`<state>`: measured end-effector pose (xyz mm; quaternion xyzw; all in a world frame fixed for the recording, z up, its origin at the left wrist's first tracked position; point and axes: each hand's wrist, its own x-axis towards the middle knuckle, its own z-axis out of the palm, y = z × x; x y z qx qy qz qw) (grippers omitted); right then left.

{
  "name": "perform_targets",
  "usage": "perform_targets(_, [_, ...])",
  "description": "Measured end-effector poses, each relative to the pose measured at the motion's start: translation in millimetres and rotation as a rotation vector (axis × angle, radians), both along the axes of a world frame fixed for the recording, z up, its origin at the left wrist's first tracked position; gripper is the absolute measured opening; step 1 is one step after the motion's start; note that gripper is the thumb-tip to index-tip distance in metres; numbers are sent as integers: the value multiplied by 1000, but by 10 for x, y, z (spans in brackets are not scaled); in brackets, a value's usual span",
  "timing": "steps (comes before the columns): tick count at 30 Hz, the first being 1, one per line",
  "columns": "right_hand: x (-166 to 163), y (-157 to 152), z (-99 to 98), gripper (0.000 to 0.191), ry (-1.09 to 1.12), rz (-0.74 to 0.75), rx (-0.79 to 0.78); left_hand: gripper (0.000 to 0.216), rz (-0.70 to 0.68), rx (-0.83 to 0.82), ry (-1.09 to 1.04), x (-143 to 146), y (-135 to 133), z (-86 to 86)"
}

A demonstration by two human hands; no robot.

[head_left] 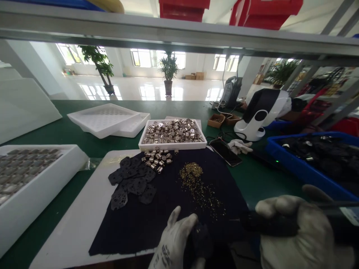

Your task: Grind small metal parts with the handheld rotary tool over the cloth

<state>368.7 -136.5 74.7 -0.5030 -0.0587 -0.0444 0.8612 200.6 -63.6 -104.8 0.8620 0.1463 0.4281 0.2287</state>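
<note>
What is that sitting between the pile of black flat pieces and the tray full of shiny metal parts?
In the head view, a small loose cluster of shiny metal cylinders lies on the dark cloth, between the black flat pieces and the white tray.

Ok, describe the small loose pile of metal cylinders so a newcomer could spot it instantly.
Find the dark cloth on the green table. At its far edge lies the loose pile of metal cylinders, just before the white tray. Unlike the tray's cylinders, these lie bare on the cloth.

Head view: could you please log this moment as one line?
left hand: holds black plate | right hand: grips black tool | dark cloth: brass bits
</note>
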Motion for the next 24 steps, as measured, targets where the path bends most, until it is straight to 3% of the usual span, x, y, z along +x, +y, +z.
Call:
perform_targets(5, [192, -46, -284, 49, 33, 20, -50, 78, -27, -30, 90, -76, 12, 114])
perform_targets(9, [205, -15, -387, 50, 52, 38, -56, 80, -68, -50, 124, -107, 42, 158])
perform_targets(19, [166, 25, -564, 49, -1, 143, -54, 55, -48, -40, 82, -29, 52, -125])
perform_targets(24, [147, 26, -577, 47, 19, 150, -65, 63, -61, 103, 48, -53, 190, -82])
